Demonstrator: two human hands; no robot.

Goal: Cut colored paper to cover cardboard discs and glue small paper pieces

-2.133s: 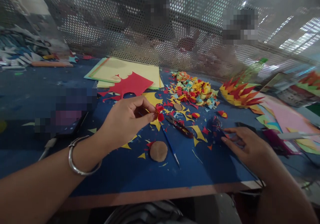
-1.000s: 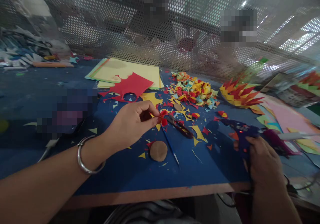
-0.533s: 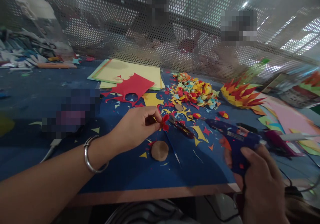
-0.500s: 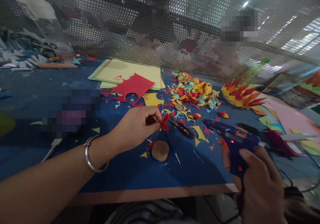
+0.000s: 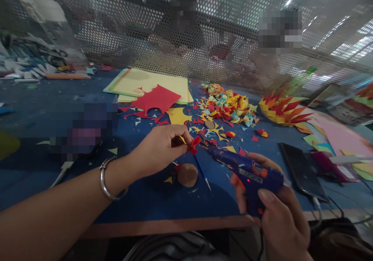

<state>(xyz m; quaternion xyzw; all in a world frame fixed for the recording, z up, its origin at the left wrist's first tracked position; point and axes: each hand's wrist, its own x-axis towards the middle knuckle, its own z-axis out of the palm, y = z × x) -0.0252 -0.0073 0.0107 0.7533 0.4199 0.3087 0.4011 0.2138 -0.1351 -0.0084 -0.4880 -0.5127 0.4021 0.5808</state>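
Note:
Between thumb and fingers, my left hand [image 5: 163, 146] pinches a small red paper flower [image 5: 195, 144] above the table. Wrapped round the handle of a blue hot glue gun [image 5: 250, 171] is my right hand [image 5: 279, 214], with a red light glowing on the gun's side. Its nozzle points left and lies close to the flower; whether they touch I cannot tell. Below the flower rest a round tan disc [image 5: 187, 175] and a thin blue brush [image 5: 204, 173]. Pliers [image 5: 204, 138] lie behind the nozzle, mostly hidden by the gun.
Behind my hands are a heap of folded paper pieces [image 5: 230, 105], red cut paper [image 5: 159, 98] and stacked yellow sheets [image 5: 163, 82]. A spiky paper crown [image 5: 282, 111] and a dark phone [image 5: 303, 171] with a cable are to the right. A perforated metal screen [image 5: 131, 39] borders the back.
My right hand has brought the glue gun leftward, its nozzle now near the red flower and over the pliers. The phone at right is uncovered. My left hand has hardly moved.

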